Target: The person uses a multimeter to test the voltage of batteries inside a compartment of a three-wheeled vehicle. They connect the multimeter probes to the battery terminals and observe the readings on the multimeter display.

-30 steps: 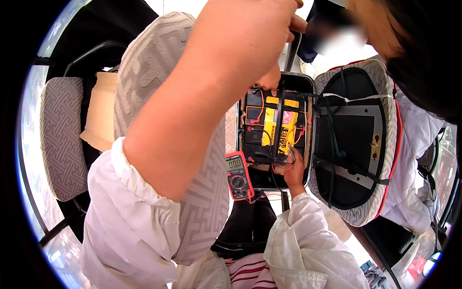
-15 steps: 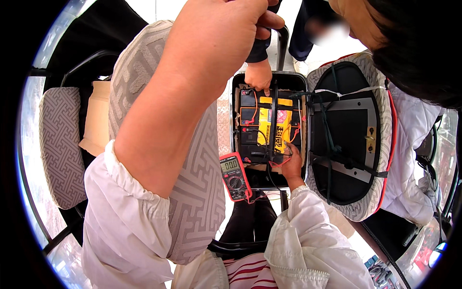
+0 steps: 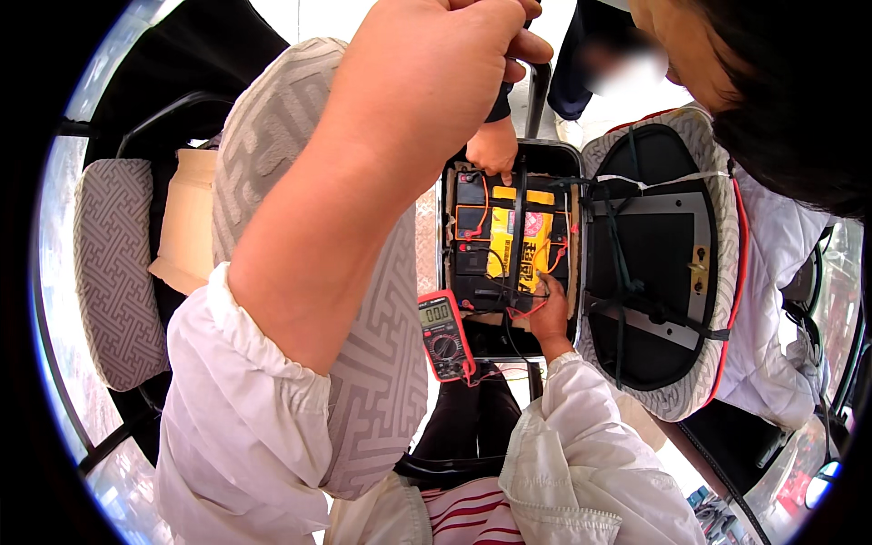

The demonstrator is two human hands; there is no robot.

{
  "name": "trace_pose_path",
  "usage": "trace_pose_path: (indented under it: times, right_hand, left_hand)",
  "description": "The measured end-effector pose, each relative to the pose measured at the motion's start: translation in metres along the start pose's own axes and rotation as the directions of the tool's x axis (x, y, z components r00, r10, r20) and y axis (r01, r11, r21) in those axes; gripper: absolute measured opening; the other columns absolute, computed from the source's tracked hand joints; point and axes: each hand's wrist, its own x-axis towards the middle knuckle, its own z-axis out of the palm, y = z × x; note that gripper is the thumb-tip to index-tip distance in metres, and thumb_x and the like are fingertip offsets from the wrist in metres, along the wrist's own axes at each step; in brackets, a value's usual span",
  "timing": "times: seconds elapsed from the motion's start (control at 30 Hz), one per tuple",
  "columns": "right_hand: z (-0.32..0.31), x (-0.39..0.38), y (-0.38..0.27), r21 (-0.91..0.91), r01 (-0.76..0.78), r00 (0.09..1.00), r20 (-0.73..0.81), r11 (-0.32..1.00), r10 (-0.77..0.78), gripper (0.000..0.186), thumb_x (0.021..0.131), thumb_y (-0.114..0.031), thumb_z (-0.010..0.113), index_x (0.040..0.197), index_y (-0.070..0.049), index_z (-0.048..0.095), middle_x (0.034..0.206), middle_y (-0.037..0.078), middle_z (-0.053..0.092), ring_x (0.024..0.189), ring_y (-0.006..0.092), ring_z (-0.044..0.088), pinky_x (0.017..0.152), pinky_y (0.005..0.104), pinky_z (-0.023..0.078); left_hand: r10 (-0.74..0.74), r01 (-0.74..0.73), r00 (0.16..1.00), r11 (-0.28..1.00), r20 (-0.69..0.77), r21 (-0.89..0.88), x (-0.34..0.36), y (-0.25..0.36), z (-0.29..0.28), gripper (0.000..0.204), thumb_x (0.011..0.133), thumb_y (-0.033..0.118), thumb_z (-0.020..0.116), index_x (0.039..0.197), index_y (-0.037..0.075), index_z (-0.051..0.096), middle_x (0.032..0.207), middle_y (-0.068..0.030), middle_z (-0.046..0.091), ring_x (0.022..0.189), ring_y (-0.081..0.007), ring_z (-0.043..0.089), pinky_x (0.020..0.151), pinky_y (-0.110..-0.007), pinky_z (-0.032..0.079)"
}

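Observation:
My left hand (image 3: 445, 77) is raised close to the camera at the top, its fingers curled; the picture's edge cuts part of it, and what they close on is hidden. Lower down, my right hand (image 3: 551, 318) pinches a thin red test lead (image 3: 521, 313) at the near right corner of a battery pack (image 3: 470, 259). Black blocks with a yellow label and red and black wires make up the pack, which sits in an open black box (image 3: 575, 209). A red multimeter (image 3: 445, 337) leans beside the box. Another person's hand (image 3: 493, 147) points a finger at the pack's far end.
A patterned cushion (image 3: 377, 409) stands left of the box, partly behind my left forearm. The opened seat lid (image 3: 658, 282) with cords and a metal plate lies to the right. Another person's head (image 3: 781, 100) leans in at the upper right. Cardboard (image 3: 184, 218) stands further left.
My left hand and forearm have shifted slightly right and down in the picture, showing more curled fingers. My right hand stays at the same corner of the battery pack.

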Motion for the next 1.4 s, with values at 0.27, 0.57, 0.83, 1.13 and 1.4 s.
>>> trace_pose_path:
  times: [0.27, 0.57, 0.83, 1.13, 1.4]
  right_hand:
    - [0.002, 0.0, 0.007, -0.021, 0.042, 0.998, -0.054, 0.999, -0.043, 0.032, 0.106, -0.022, 0.053, 0.125, 0.002, 0.064, 0.121, 0.024, 0.066, 0.114, 0.0408, 0.064, 0.1, 0.0416, 0.049]
    - [0.005, -0.002, 0.003, 0.019, 0.014, 1.0, -0.008, 1.0, -0.014, 0.033, 0.105, -0.018, 0.054, 0.13, 0.001, 0.062, 0.126, 0.023, 0.065, 0.116, 0.0398, 0.063, 0.1, 0.0423, 0.05]
    - [0.008, -0.003, 0.006, -0.038, 0.067, 0.997, -0.03, 0.997, -0.068, 0.031, 0.105, -0.014, 0.055, 0.13, 0.002, 0.061, 0.124, 0.023, 0.066, 0.113, 0.0357, 0.067, 0.097, 0.04, 0.053]
    - [0.007, -0.004, 0.006, -0.038, 0.055, 0.998, -0.036, 0.998, -0.056, 0.031, 0.103, -0.011, 0.054, 0.13, 0.002, 0.061, 0.123, 0.023, 0.066, 0.112, 0.0362, 0.067, 0.098, 0.0405, 0.053]
    - [0.004, -0.004, 0.007, -0.025, 0.057, 0.998, -0.013, 0.998, -0.058, 0.034, 0.103, -0.015, 0.054, 0.131, 0.002, 0.061, 0.127, 0.025, 0.063, 0.117, 0.0418, 0.062, 0.1, 0.0439, 0.05]
  left_hand:
    - [0.039, -0.038, 0.998, 0.999, 0.049, -0.033, 0.001, -0.005, -0.002, 0.024, 0.103, 0.013, 0.055, 0.113, -0.006, 0.067, 0.09, -0.0102, 0.072, 0.076, -0.0127, 0.062, 0.073, -0.025, 0.051]
    - [0.034, -0.034, 0.999, 0.999, 0.034, -0.009, -0.002, 0.001, -0.002, 0.025, 0.103, 0.013, 0.055, 0.113, -0.006, 0.067, 0.09, -0.0104, 0.072, 0.075, -0.0125, 0.061, 0.073, -0.025, 0.051]
    - [0.021, -0.02, 0.998, 1.0, 0.052, -0.021, -0.001, 0.0, -0.002, 0.026, 0.103, 0.014, 0.055, 0.114, -0.006, 0.067, 0.091, -0.01, 0.071, 0.076, -0.0122, 0.061, 0.072, -0.025, 0.05]
    - [0.002, -0.002, 0.999, 1.0, 0.037, 0.01, -0.003, 0.003, 0.0, 0.028, 0.103, 0.014, 0.054, 0.115, -0.007, 0.066, 0.091, -0.0096, 0.071, 0.077, -0.0125, 0.061, 0.074, -0.025, 0.051]
    - [0.024, -0.023, 0.999, 1.0, 0.048, -0.017, 0.0, -0.005, -0.002, 0.026, 0.103, 0.014, 0.055, 0.114, -0.007, 0.067, 0.09, -0.0105, 0.072, 0.076, -0.0134, 0.061, 0.074, -0.026, 0.051]
